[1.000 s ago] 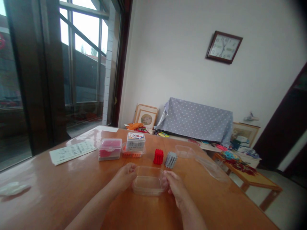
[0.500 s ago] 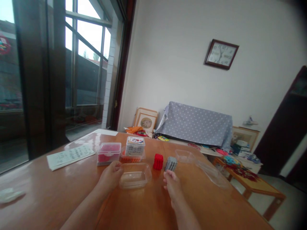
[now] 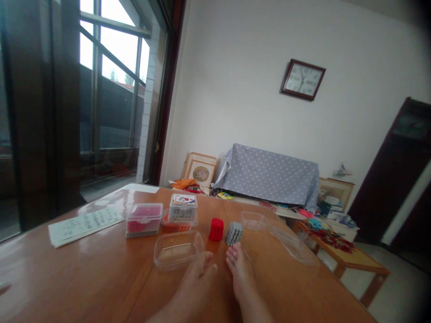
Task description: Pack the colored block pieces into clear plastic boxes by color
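Observation:
My left hand (image 3: 199, 274) is over the table at the near right corner of a clear plastic tub (image 3: 160, 256), fingers apart and holding nothing. Close by on the right, my right hand (image 3: 239, 268) reaches forward, its fingers stretched out and the tips at the bottom of a grey ridged block stack (image 3: 235, 233). Whether they touch it I cannot tell. A similar red stack (image 3: 216, 229) stands just left of the grey one. The tub looks empty.
Behind the tub are a lidded box of pink pieces (image 3: 144, 220) and a lidded box of grey pieces (image 3: 182, 208) on an orange-filled tub (image 3: 178, 227). Printed sheets (image 3: 85, 226) lie left. Another clear tub (image 3: 255, 221) and a clear lid (image 3: 292, 246) lie right.
My left hand has left the tub's left rim and moved right, close to my right hand. My right hand's fingers have straightened near the grey stack. The view has shifted slightly.

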{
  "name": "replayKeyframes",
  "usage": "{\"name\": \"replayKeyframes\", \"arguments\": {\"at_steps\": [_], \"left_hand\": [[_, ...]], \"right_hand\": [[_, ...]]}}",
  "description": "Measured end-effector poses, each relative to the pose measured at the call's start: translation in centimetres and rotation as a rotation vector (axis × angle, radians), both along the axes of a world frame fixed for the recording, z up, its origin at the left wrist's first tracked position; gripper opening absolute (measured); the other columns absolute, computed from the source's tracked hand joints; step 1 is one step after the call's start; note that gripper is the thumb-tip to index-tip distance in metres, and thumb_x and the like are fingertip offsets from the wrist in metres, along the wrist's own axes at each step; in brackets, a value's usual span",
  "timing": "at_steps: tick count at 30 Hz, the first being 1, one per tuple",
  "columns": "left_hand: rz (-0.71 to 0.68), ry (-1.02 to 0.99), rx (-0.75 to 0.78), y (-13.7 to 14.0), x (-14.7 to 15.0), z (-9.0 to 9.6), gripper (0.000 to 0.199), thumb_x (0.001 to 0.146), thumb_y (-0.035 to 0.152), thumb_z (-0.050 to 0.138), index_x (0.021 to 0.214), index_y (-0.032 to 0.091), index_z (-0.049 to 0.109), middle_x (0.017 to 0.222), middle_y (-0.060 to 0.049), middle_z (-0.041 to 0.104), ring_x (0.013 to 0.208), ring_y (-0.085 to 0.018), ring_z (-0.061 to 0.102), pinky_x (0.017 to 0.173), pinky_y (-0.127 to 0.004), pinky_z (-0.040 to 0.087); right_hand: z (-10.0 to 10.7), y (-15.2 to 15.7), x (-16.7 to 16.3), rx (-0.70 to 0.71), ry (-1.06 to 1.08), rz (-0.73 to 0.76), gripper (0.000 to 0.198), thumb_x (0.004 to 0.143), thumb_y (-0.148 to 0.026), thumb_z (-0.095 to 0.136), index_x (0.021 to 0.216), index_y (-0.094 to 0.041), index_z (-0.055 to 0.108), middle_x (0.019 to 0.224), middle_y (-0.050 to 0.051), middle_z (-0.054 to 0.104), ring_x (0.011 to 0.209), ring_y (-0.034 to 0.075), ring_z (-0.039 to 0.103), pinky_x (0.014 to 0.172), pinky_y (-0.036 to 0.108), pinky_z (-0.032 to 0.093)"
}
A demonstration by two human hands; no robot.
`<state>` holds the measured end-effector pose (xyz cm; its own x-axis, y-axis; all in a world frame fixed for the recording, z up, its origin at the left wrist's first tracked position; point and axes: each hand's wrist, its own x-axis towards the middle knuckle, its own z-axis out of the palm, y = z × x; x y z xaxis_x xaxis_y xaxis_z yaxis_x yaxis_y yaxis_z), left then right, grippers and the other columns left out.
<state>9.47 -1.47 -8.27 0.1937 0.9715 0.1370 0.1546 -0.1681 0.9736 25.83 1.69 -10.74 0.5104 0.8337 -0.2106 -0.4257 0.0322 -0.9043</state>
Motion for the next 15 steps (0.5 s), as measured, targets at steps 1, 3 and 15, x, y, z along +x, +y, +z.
{"name": "replayKeyframes", "arguments": {"at_steps": [1, 3, 15], "left_hand": [[0.028, 0.016, -0.020, 0.7, 0.7, -1.2, 0.045, 0.084, 0.037, 0.056, 0.123, 0.015, 0.064, 0.134, -0.014, 0.066, 0.128, -0.029, 0.058, 0.111, -0.038, 0.042], [0.053, 0.070, -0.021, 2.2, 1.6, -3.2, 0.057, 0.079, 0.035, 0.061, 0.131, 0.012, 0.060, 0.144, -0.017, 0.059, 0.138, -0.031, 0.050, 0.118, -0.039, 0.034], [0.113, -0.181, -0.128, 6.8, 5.4, -1.1, 0.069, 0.092, 0.054, 0.052, 0.143, 0.007, 0.050, 0.155, -0.019, 0.048, 0.152, -0.032, 0.031, 0.124, -0.039, 0.023]], "right_hand": [[-0.1, -0.1, 0.3, 0.000, 0.012, -0.010, 0.056, 0.080, -0.061, 0.065, 0.112, -0.015, 0.064, 0.122, 0.017, 0.071, 0.113, 0.027, 0.069, 0.092, 0.034, 0.056], [-0.2, -0.3, 0.9, 0.006, 0.034, -0.033, 0.054, 0.080, -0.061, 0.065, 0.110, -0.016, 0.065, 0.116, 0.015, 0.073, 0.109, 0.026, 0.071, 0.089, 0.033, 0.057], [-0.6, 0.7, -0.3, 0.088, -0.006, -0.003, 0.068, 0.080, -0.070, 0.058, 0.120, -0.015, 0.065, 0.128, 0.017, 0.070, 0.122, 0.030, 0.065, 0.100, 0.040, 0.053]]}}
